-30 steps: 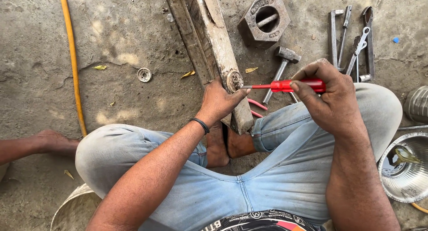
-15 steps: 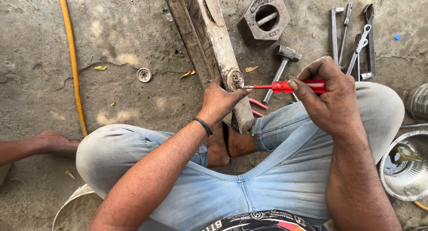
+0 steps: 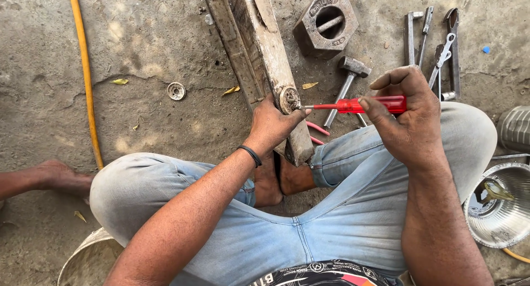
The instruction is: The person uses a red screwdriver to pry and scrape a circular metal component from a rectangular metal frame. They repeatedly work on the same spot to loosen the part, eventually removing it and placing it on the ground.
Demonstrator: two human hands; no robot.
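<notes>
Red plastic forms the handle of a screwdriver [image 3: 364, 105], which lies level across the middle of the view with its thin metal shaft pointing left. The tip meets a small round metal part [image 3: 289, 99] pressed against the side of a long wooden plank [image 3: 259, 49]. The right hand [image 3: 411, 123] is closed around the handle, fingers curled over the top and thumb beneath. The left hand [image 3: 273, 125] is wrapped loosely around the plank's near end, thumb reaching up to steady the round part; a black band [image 3: 251, 155] circles that wrist. The plank runs from between the person's crossed legs, in pale blue jeans [image 3: 331, 220], away toward the top of the view over a rough concrete floor [image 3: 138, 38].

Just beyond the screwdriver a hammer [image 3: 348, 79] lies on the floor, and behind it a hexagonal metal block [image 3: 326, 24]. Right of these rest wrenches and pliers [image 3: 436, 49]. A shiny metal bowl [image 3: 499, 206] sits beside the right knee. Left of the plank a small ring-shaped washer [image 3: 176, 91] lies alone, and farther left a yellow hose [image 3: 85, 76] runs along the floor. Another person's bare foot [image 3: 52, 175] shows at the left edge.
</notes>
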